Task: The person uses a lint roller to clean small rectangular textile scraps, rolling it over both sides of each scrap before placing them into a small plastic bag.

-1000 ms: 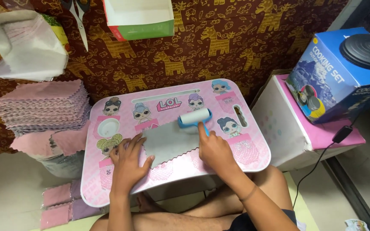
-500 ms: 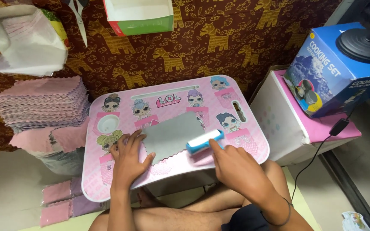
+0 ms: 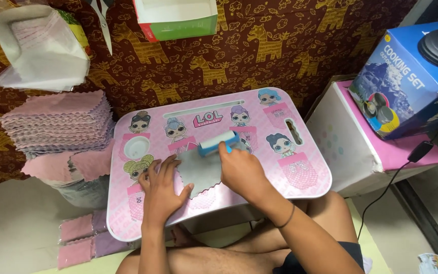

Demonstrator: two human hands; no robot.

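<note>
Fingers of our right hand (image 3: 242, 170) are curled tight around a blue-handled lint roller (image 3: 220, 143), whose white drum rests at the far edge of a grey cloth (image 3: 200, 171). Our left hand (image 3: 162, 190) lies flat and spread, palm down, gripping nothing, its fingertips pinning the cloth's near left corner against the pink lap table (image 3: 300, 175).

We judge the step in hand to be cleaning the cloth with the roller, one pass among several. A next move would call for an even pull of the drum toward us, with the flat hand pressing firmly enough that the thin fabric does not bunch or lift.

Further out, a tall stack of pink cloths (image 3: 59, 122) with zigzag edges stands just left of the table. Packed cloths (image 3: 79, 238) lie on the floor below it, and a blue box (image 3: 411, 81) sits well apart to the right.
</note>
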